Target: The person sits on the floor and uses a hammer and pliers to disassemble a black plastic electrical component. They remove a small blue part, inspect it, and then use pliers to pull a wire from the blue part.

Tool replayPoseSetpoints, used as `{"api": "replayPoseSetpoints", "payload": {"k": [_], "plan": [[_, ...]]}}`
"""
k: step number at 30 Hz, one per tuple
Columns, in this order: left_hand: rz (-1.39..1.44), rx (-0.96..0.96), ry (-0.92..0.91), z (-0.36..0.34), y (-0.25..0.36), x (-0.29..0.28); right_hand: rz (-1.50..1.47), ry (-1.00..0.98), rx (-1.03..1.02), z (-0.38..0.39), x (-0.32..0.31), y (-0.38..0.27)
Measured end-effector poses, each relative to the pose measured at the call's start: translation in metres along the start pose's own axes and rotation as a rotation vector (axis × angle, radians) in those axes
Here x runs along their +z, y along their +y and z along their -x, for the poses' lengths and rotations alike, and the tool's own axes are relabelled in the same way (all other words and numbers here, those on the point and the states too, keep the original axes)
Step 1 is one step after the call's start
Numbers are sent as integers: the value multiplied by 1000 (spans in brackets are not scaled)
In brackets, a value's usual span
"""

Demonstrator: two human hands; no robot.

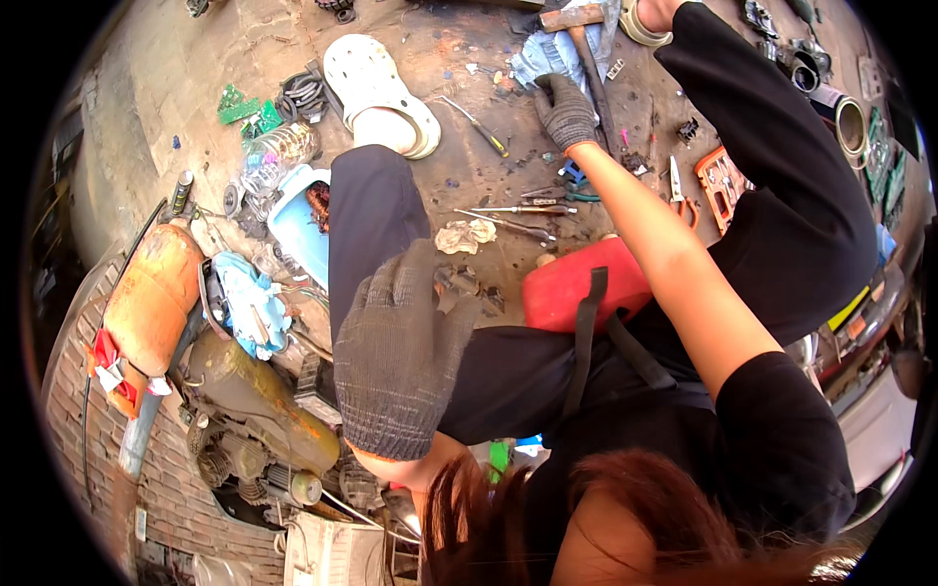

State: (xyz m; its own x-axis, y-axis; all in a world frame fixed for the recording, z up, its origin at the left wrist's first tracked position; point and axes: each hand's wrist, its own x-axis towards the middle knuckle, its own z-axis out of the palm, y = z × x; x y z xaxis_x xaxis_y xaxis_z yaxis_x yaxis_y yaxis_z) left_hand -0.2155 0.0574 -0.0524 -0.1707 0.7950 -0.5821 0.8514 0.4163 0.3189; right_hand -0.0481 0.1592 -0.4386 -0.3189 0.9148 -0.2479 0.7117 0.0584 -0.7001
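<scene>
My left hand [396, 356], in a dark grey knit glove, is spread open over my bent left leg, with nothing seen in it. Further off, my right hand [567, 112], gloved alike, reaches to the ground. Its fingers are curled at the near edge of a crumpled light-blue cloth [542, 57]; what they hold, if anything, is hidden. Right beside that hand lies a hammer [589, 68] with a wooden handle, its head over the cloth. Nearer me are a screwdriver [479, 128], several slim tools [523, 209] and orange-handled scissors [678, 186].
A blue basin [298, 230] holding copper-coloured wire stands left of my leg. Around it are green circuit boards [249, 112], a plastic bottle [278, 156] and an orange cylinder [151, 298]. A red object [567, 288] lies between my legs; an orange tool case [723, 186] sits by my right leg.
</scene>
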Motion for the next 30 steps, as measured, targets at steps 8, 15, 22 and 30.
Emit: {"api": "replayPoseSetpoints", "payload": {"k": [8, 15, 22, 30], "plan": [[-15, 121, 14, -17, 6, 4, 393, -242, -67, -1, 6, 11], [-2, 72, -6, -5, 21, -4, 268, -157, -73, -3, 21, -30], [-26, 112, -32, -7, 26, -5, 302, -209, 79, -12, 39, -51], [-26, 119, -69, -7, 28, -1, -28, -111, 281, -10, 45, -40]]}}
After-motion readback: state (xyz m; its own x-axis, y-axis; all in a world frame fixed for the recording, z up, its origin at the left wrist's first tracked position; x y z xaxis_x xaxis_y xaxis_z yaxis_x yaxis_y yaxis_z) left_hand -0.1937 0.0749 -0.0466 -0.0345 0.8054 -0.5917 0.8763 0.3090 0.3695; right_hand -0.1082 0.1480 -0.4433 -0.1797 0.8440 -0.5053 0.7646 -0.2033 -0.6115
